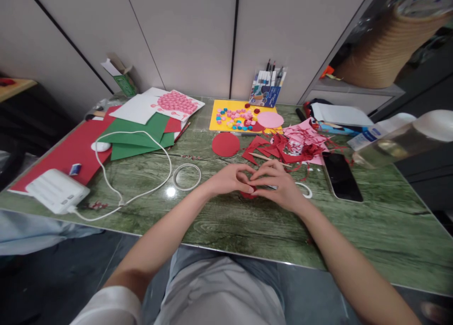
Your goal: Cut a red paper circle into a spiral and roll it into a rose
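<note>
My left hand (pixel 230 179) and my right hand (pixel 279 182) meet over the table, thumbs and fingertips curled in toward each other. Between them is a small piece of red paper (pixel 248 194), largely covered by the fingers, so its shape is hard to make out. Both hands are closed on it. A white loop-like handle (pixel 305 191) shows from behind my right hand; the rest of it is hidden. Just beyond the fingers lie a thin wooden stick (pixel 264 158) and red paper scraps (pixel 256 148). A red paper circle (pixel 225 144) rests flat beyond my left hand.
Small coloured balls sit on a yellow sheet (pixel 213 122) beside a pink circle (pixel 270 120). Pink scraps (pixel 300 135), a phone (pixel 342 177) and a bottle (pixel 384 148) are right. Left are a white ring (pixel 187 165), green sheets (pixel 136 138) and a corded power bank (pixel 56 190).
</note>
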